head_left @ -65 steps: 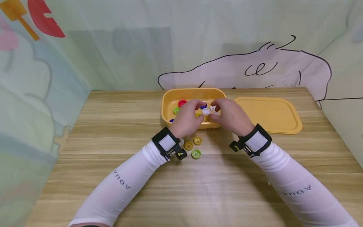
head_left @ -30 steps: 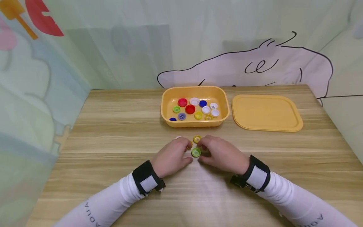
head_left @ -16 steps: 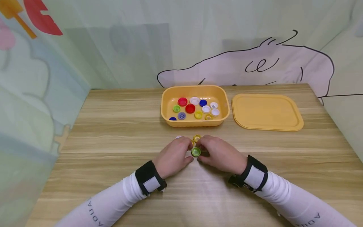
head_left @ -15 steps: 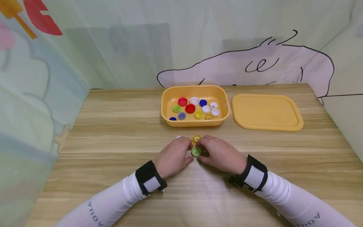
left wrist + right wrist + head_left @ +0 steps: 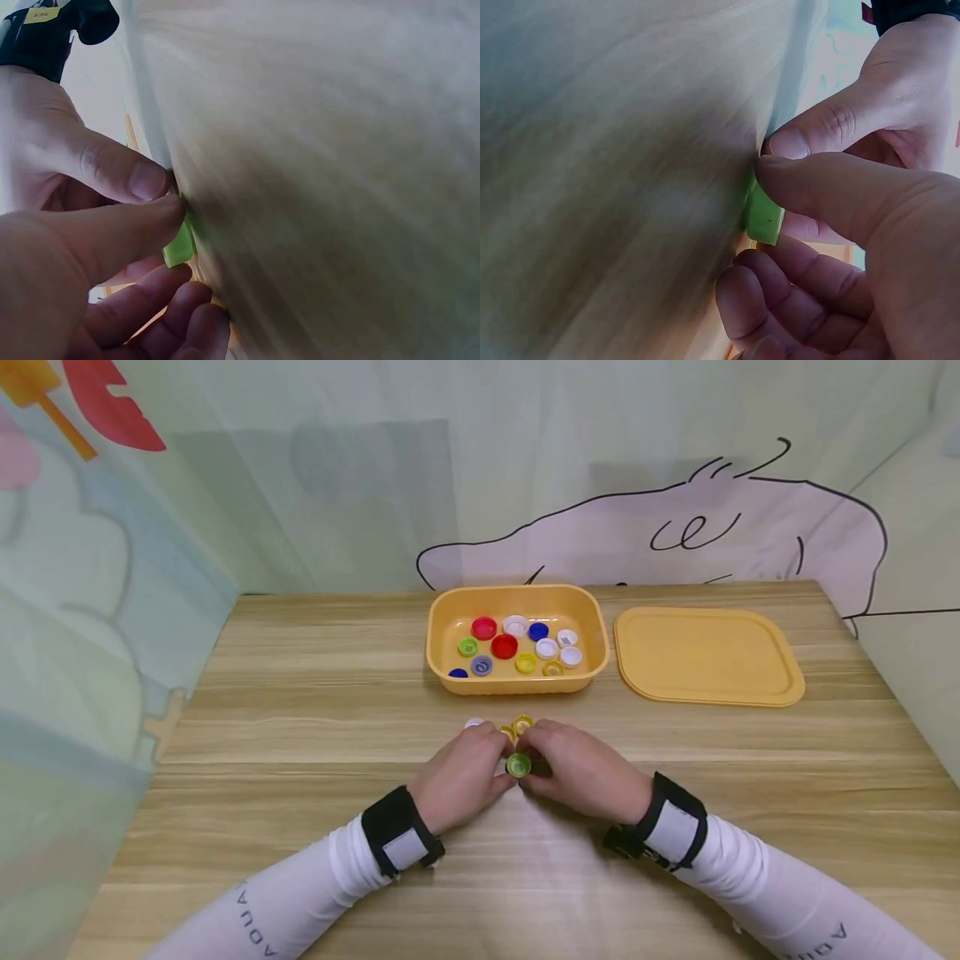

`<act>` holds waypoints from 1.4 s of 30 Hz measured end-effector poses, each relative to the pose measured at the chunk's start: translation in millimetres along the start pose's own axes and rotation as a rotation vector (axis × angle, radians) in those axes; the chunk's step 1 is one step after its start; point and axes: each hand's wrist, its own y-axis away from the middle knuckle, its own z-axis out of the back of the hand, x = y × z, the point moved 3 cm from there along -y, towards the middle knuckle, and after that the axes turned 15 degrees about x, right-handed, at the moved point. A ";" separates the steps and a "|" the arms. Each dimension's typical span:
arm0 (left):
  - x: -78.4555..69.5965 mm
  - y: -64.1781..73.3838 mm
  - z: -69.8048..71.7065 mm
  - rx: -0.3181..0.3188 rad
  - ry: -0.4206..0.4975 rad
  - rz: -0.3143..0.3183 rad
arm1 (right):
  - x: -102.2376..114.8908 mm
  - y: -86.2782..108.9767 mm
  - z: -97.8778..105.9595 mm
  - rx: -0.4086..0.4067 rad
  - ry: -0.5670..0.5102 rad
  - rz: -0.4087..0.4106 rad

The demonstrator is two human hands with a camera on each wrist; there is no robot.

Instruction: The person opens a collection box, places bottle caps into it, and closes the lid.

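Observation:
A green bottle cap (image 5: 518,766) lies on the wooden table, held between both hands. My left hand (image 5: 463,778) has its thumb at the cap's near side and its fingers at the far side. My right hand (image 5: 583,772) mirrors it from the right, the two thumbs meeting in front. In the left wrist view the green cap (image 5: 178,247) shows between thumb and fingers; in the right wrist view its side wall (image 5: 764,215) shows between thumb and index finger. Just behind the fingers lie a yellow cap (image 5: 522,724), another partly hidden yellow cap (image 5: 507,733) and a white cap (image 5: 474,723).
Behind the hands stands a yellow-orange box (image 5: 517,686) with several red, white, blue, green and yellow caps inside. Its lid (image 5: 708,656) lies flat to the right. A curtain with printed drawings (image 5: 337,510) rises behind the table's back edge.
Both hands came back from over the box to the caps in front of it, then closed in around the green cap. The partly hidden yellow cap shifted toward the other yellow cap.

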 end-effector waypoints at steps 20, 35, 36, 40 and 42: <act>-2.2 14.1 29.1 -0.156 0.195 -0.028 | 12.5 4.6 31.3 -0.106 -0.089 0.027; 7.5 -3.8 74.3 -0.407 0.315 -0.048 | 9.7 -21.8 76.9 -0.264 -0.082 0.045; 8.5 -5.8 77.3 -0.416 0.323 -0.040 | 8.6 -24.6 79.9 -0.271 -0.081 0.038; 13.9 -16.5 87.0 -0.444 0.348 -0.024 | 2.3 -35.8 89.3 -0.281 -0.098 0.000; 17.2 -22.5 90.2 -0.448 0.352 -0.020 | -1.8 -41.5 91.8 -0.275 -0.107 -0.027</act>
